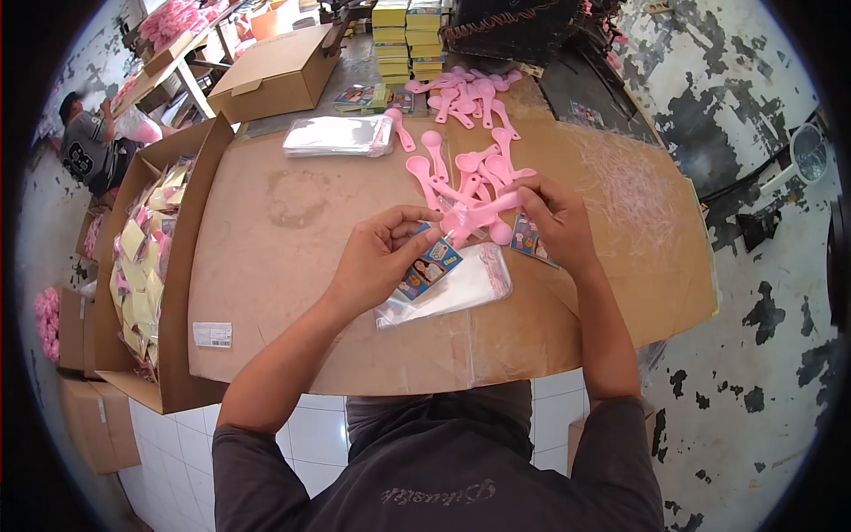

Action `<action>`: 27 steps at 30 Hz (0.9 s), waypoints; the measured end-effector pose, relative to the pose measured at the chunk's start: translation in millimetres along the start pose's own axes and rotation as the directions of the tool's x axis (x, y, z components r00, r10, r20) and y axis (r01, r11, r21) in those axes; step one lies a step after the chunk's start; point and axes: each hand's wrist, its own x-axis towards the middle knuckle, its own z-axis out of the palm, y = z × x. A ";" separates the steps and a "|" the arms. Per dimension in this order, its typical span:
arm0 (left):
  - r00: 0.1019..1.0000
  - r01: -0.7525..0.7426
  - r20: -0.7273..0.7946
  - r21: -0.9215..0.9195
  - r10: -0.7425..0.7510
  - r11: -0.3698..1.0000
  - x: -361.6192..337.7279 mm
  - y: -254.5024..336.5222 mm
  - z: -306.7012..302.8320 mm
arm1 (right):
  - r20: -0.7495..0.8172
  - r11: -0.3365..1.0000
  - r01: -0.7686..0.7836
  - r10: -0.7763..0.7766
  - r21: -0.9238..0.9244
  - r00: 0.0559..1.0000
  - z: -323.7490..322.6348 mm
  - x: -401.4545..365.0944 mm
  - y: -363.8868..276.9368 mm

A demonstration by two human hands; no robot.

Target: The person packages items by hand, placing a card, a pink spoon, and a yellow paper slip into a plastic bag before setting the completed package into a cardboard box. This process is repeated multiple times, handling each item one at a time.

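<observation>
My left hand (pixel 381 257) pinches a small printed card (pixel 429 268) with blue and coloured pictures. Fingers closed, my right hand (pixel 554 217) holds the handle end of a pink spoon (pixel 483 213), whose other end reaches toward the card. Below the hands lies a stack of clear plastic bags (pixel 474 288). Another printed card (pixel 529 238) is beside my right hand, partly hidden by it. Just beyond my fingers several pink spoons (pixel 434 152) are heaped on the cardboard-covered table (pixel 266 257).
An open carton (pixel 175 353) of packed items stands left. At the back are a closed box (pixel 273 73), card stacks (pixel 390 44), more pink spoons (pixel 486 96) and another bag stack (pixel 337 136). Thin plastic strips (pixel 634 182) lie right. A person (pixel 87 142) sits far left.
</observation>
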 end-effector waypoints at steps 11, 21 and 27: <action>0.998 0.049 0.030 0.081 -0.051 0.996 0.6 -3.7 -0.3 | 0.035 0.985 0.128 -0.124 -0.112 0.992 -0.2 -5.5 -4.3; 0.978 0.131 0.161 0.011 -0.131 0.991 -5.4 2.2 4.2 | 0.274 0.960 0.269 -0.281 0.079 0.920 27.3 -13.3 -18.6; 0.967 0.132 0.231 -0.109 -0.105 0.985 -3.6 4.9 -2.1 | 0.177 0.853 -0.032 -0.072 0.521 0.982 32.5 -10.3 -41.9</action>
